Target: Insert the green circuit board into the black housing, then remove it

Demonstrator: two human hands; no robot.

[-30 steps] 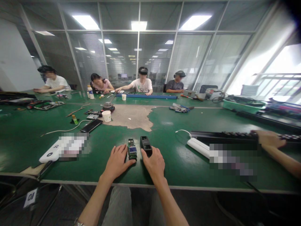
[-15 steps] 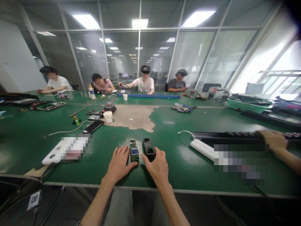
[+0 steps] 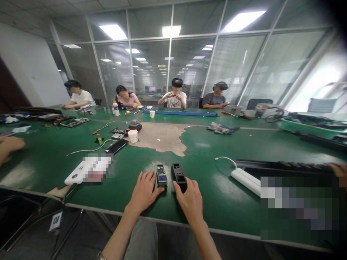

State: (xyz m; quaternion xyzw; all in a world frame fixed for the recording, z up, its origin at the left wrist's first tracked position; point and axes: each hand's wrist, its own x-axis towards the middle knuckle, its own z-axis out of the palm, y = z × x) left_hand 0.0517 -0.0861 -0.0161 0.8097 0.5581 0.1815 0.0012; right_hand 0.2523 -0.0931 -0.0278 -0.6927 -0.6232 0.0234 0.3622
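Observation:
A green circuit board with a small bluish screen lies in front of me on the table. My left hand holds it from the left, fingers along its side and thumb at its near end. Just to the right is a black plastic casing with cut-out openings. My right hand grips its near end between thumb and fingers. A narrow gap separates the board from the casing. The fingertips of my right hand are partly hidden behind the casing.
Left are a white power strip, a black phone and a paper cup. Another white strip and a black rail lie right. Gloves rest farther back. Several people sit opposite; other people's hands show at both sides.
My view has turned slightly left, so everything sits further right. Both hands keep their places on the board and casing. The person opposite has raised both hands, holding a dark cable.

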